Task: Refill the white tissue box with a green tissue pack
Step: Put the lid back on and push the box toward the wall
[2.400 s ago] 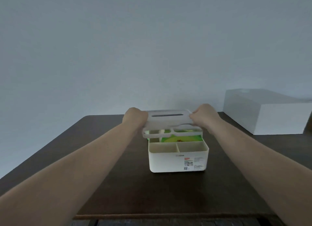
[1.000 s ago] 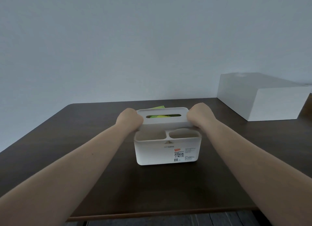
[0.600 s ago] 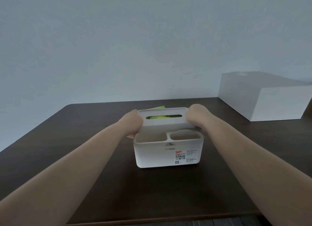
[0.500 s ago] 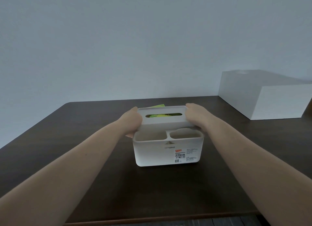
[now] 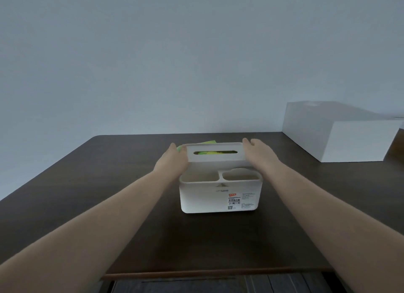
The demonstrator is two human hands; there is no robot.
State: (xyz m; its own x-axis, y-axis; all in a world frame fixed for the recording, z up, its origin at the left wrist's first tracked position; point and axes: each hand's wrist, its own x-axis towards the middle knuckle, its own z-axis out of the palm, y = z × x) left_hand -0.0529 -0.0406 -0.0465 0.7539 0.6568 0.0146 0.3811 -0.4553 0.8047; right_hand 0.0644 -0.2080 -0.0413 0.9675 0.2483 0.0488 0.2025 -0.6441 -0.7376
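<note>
The white tissue box [image 5: 203,196] stands on the middle of the dark table, with two open compartments at its front. Its white lid [image 5: 215,158] sits on the rear part. The green tissue pack [image 5: 209,153] shows through the lid's slot, and a green corner sticks out behind the lid's back left. My left hand [image 5: 172,161] lies against the lid's left end and my right hand [image 5: 260,154] against its right end. The fingers of both hands are stretched out and hold nothing.
A large white rectangular box [image 5: 341,135] sits at the back right of the dark wooden table [image 5: 109,183]. The table's front edge [image 5: 218,273] runs close below my arms. A plain pale wall rises behind the table.
The lid, held raised over the box with the green pack showing, has come down onto the box. Both hands have let go of its ends and straightened their fingers.
</note>
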